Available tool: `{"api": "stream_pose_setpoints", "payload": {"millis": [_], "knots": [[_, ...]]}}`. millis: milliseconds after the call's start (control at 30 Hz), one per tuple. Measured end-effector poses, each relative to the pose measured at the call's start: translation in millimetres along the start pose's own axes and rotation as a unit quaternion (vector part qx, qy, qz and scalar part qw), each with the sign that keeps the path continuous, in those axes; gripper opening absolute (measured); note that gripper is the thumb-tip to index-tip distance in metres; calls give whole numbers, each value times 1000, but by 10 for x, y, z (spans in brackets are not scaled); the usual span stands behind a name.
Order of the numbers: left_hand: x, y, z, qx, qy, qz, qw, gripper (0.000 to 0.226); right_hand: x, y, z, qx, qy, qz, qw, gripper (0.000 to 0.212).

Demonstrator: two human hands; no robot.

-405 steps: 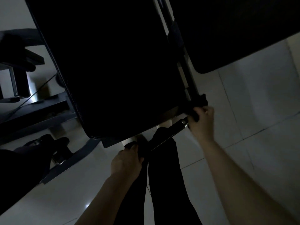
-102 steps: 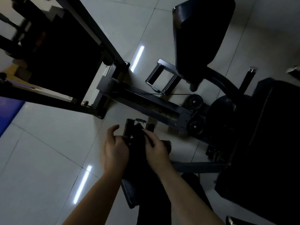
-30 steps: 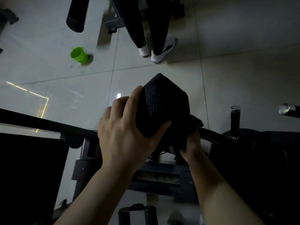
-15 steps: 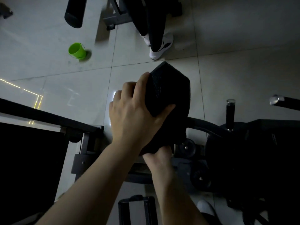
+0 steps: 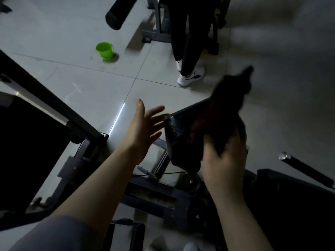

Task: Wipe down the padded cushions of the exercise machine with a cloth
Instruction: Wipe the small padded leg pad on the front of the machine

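Midway, we judge: our right hand [image 5: 223,160] grips the cloth [image 5: 228,109] on 1 pad [image 5: 183,134] at 3 o'clock, left hand [image 5: 143,125] spread empty; other cushions presumably remain.

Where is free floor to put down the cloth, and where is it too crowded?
Free: pale floor tiles between small green bucket, slanted black frame bar and open left hand. Crowded: machine base below black padded cushion.

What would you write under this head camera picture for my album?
Right hand wipes a black cushion with a dark cloth; left hand open beside it.
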State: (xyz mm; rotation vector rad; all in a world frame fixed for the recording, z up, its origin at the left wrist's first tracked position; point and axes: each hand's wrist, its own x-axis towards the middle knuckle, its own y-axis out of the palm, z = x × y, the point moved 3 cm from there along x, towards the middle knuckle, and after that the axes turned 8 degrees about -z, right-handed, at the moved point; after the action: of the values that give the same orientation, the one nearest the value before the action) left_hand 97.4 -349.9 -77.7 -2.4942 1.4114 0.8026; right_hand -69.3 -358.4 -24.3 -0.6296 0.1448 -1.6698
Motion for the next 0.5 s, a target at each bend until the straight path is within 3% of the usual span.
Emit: {"api": "stream_pose_setpoints", "payload": {"millis": [100, 200, 233, 300, 367, 467, 500], "knots": [[22, -52, 64, -34, -18, 24, 999, 76, 47, 369, -59, -186, -234, 125, 946, 36], [94, -106, 100, -63, -25, 42, 997, 73, -28, 627, -159, -228, -425, 171, 859, 32], [130, -128, 120, -64, -20, 52, 996, 70, -87, 688, -181, -223, -497, 195, 815, 29], [173, -161, 121, -11, 3, 66, 998, 63, -263, 805, -364, -297, -619, 251, 683, 26], [197, -178, 76, 70, 35, 76, 994, 55, -403, 915, -502, -459, -613, 328, 554, 28], [188, -103, -20, 138, 73, 93, 983, 51, -488, 1132, -459, -561, -424, 413, 579, 48], [198, -88, -24, 145, 86, 93, 981, 49, -568, 1180, -573, -564, -391, 483, 543, 57]]}}
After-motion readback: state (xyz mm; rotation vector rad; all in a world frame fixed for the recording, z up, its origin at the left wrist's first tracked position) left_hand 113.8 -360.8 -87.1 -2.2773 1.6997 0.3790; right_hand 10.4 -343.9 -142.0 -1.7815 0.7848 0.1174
